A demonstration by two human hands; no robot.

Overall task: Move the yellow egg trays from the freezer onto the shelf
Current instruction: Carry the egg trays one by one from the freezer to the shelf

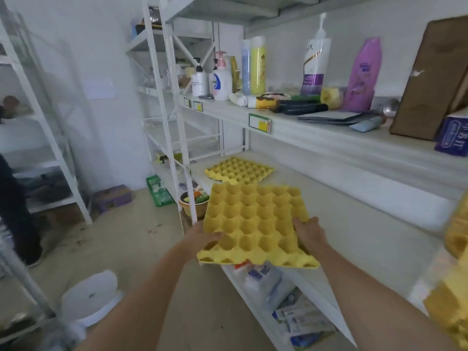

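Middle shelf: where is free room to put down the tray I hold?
The middle shelf is bare to the right of the yellow tray lying on it, up to the back wall. The upper shelf is crowded with bottles.

Both arms outstretched, left grip [202, 239] and right grip [307, 233] seemingly clamped

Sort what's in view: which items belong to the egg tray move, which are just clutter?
Job:
- yellow egg tray in hand, gripped by left hand and right hand
- yellow egg tray on shelf
- middle shelf board

Clutter:
- pump bottles
- purple refill pouch
- brown cardboard
- green basket
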